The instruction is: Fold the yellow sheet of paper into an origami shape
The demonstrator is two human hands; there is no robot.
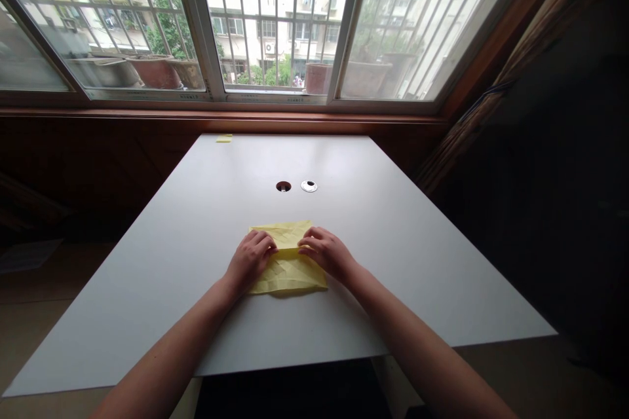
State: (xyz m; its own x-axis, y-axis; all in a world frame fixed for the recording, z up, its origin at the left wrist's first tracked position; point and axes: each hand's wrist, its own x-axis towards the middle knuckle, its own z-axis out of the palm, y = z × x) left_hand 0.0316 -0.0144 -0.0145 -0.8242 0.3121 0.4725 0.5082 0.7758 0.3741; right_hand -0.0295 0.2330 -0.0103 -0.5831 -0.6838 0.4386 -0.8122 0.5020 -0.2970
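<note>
A creased sheet of yellow paper (292, 273) lies on the white table in front of me, with a raised fold running across its middle. My left hand (252, 256) pinches that fold at its left end, fingers closed on the paper. At the right end of the same fold, my right hand (328, 251) grips the paper between thumb and fingers. Part of the sheet's left side is hidden under my left hand and wrist.
The white table (393, 262) has a round cable hole (284, 187) with a silver ring cover (309, 186) beside it. Small yellow strips (225, 139) are at the far left edge. A barred window (275, 19) stands behind the table, and a curtain (484, 105) hangs at right.
</note>
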